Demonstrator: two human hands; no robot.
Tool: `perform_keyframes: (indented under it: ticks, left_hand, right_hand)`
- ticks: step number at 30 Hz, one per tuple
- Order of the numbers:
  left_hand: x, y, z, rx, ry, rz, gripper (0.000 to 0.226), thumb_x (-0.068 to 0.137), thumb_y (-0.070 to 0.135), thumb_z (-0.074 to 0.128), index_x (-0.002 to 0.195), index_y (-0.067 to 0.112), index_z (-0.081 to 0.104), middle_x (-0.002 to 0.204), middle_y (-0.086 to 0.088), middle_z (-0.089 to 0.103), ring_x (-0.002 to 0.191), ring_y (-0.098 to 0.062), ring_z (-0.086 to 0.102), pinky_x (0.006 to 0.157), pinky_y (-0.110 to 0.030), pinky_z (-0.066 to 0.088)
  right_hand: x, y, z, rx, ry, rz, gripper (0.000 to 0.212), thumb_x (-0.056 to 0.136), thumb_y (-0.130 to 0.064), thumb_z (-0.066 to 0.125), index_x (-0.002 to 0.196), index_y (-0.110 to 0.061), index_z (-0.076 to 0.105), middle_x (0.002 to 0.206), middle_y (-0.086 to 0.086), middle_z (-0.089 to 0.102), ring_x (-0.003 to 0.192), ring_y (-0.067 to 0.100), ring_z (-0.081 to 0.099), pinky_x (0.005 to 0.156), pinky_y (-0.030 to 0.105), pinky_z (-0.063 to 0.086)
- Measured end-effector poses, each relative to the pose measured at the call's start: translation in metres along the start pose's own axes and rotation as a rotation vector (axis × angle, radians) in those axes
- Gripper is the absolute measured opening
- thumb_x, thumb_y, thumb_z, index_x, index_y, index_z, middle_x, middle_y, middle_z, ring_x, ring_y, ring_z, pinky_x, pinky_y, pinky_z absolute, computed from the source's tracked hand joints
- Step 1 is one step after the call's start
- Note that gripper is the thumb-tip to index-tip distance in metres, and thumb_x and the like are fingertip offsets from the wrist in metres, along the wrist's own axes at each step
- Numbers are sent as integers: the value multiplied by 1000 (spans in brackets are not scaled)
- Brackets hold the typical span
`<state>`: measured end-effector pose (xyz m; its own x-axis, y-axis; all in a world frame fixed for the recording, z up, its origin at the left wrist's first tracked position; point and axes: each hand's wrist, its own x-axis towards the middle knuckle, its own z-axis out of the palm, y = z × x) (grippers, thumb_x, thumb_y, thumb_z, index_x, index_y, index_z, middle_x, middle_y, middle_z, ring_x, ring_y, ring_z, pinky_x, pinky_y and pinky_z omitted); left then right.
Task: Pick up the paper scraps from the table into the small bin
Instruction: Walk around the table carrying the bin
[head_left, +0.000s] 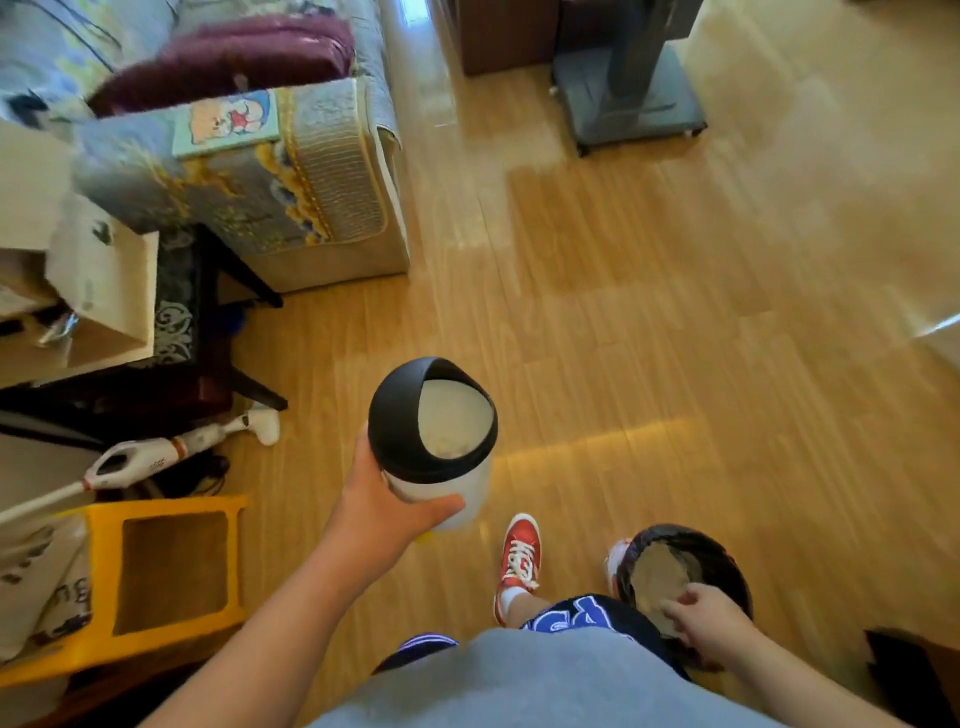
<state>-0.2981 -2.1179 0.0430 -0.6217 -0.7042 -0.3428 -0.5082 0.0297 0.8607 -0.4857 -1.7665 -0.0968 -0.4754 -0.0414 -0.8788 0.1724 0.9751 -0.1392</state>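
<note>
A: Centre frame, the left hand has its grip closed round the small bin, held above the wooden floor.

B: And lower right?

A: The right hand pinches a larger lined bin. No scraps or table visible; seemingly emptying comes next, calling for a tilt.

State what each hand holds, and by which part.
Left hand grips the small bin by its white body. Right hand holds the larger bin at its rim.
</note>
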Motion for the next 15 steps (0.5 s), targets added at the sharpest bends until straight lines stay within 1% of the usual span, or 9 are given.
perform_keyframes:
  ticks: [2, 3, 4, 5, 7, 10, 11, 13, 15]
  left_hand:
    - [21, 8, -4, 20, -5, -26, 117, 51, 37, 98, 148, 45, 31, 128, 25, 58, 120, -5, 58, 83, -29, 61]
    - [31, 10, -7, 28, -1, -37, 118, 56, 26, 99, 151, 39, 30, 132, 17, 58, 123, -10, 58, 89, -39, 60]
    - [40, 11, -10, 34, 7, -51, 118, 60, 18, 99, 153, 34, 30, 134, 12, 57, 124, -14, 57, 93, -44, 58]
    - [49, 11, -13, 42, 20, -65, 117, 62, 13, 99, 154, 32, 30, 134, 9, 57, 124, -16, 57, 93, -44, 58]
    - [70, 11, -18, 67, 53, -82, 114, 63, 10, 98, 152, 30, 31, 130, 11, 57, 121, -16, 57, 88, -37, 58]
    - [106, 11, -23, 75, 82, -127, 112, 63, 12, 98, 151, 31, 32, 125, 12, 55, 118, -16, 55, 75, -21, 54]
    - [121, 13, -24, 73, 85, -134, 112, 62, 11, 98, 151, 31, 32, 125, 11, 55, 117, -15, 55, 73, -19, 52]
    - [156, 19, -28, 61, 71, -127, 113, 61, 9, 99, 151, 29, 33, 126, 11, 56, 116, -14, 55, 76, -22, 53]
    - [196, 25, -29, 57, 42, -121, 110, 60, 9, 100, 147, 32, 36, 124, 16, 58, 111, -9, 57, 79, -23, 53]
  right_hand:
    - [17, -37, -22, -12, 6, -42, 19, 90, -30, 68, 82, -13, 68, 79, 8, 73, 76, 26, 68, 70, 36, 52]
    - [24, -56, -33, -7, 11, -66, 17, 89, -31, 67, 82, -15, 68, 78, 5, 73, 72, 22, 68, 67, 34, 53]
    - [30, -76, -43, 1, 10, -89, 17, 90, -31, 67, 83, -16, 67, 77, 4, 72, 69, 19, 66, 62, 31, 52]
    - [36, -96, -52, 11, 7, -106, 17, 90, -30, 67, 84, -15, 66, 77, 5, 71, 66, 18, 65, 59, 29, 50]
    - [46, -138, -71, 47, 10, -141, 17, 92, -27, 67, 87, -11, 64, 77, 8, 69, 63, 19, 62, 58, 30, 50]
    - [60, -197, -95, 50, 11, -203, 18, 93, -28, 65, 96, -11, 62, 85, 6, 67, 71, 18, 61, 59, 29, 48]
    - [64, -215, -103, 56, 8, -218, 18, 93, -28, 65, 96, -11, 61, 88, 8, 67, 74, 19, 61, 62, 30, 49]
    - [74, -247, -118, 81, 8, -225, 16, 93, -27, 66, 92, -11, 61, 91, 11, 69, 76, 22, 62, 70, 36, 51]
    - [83, -271, -133, 90, 13, -224, 17, 94, -27, 65, 91, -10, 62, 92, 12, 69, 78, 24, 63, 70, 34, 49]
